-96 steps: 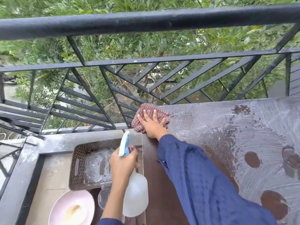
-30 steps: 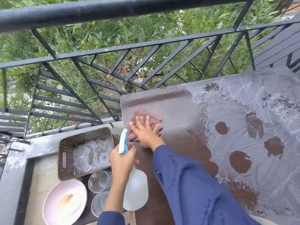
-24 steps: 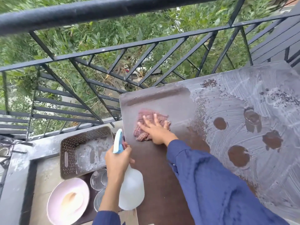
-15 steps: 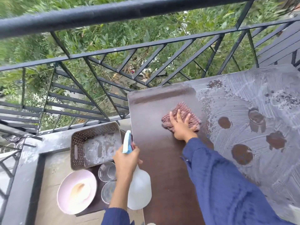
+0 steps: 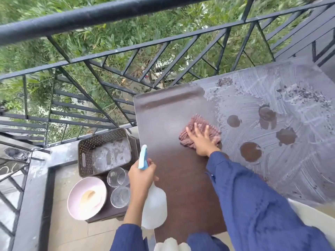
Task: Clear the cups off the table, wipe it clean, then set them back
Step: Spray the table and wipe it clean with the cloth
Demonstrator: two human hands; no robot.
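My right hand [image 5: 201, 140] presses flat on a red checked cloth [image 5: 199, 124] in the middle of the brown table [image 5: 163, 115]. The table's left part looks dark and wiped; its right part is coated in whitish film with round dark marks [image 5: 251, 151]. My left hand [image 5: 142, 176] grips a white spray bottle [image 5: 154, 209] with a blue trigger, held over the table's left edge. Two clear glass cups [image 5: 117, 176] stand on a low brown stool beside the table, on the left.
A brown perforated basket [image 5: 105, 151] sits on the stool behind the cups, and a pink bowl [image 5: 87, 197] sits in front-left of them. A black metal railing [image 5: 126, 51] runs along the far side, with greenery beyond. The tiled floor lies below on the left.
My right hand has slid the cloth rightward across the table, from the far-left corner toward the filmy area, and the wiped dark patch has widened. My left hand still holds the spray bottle.
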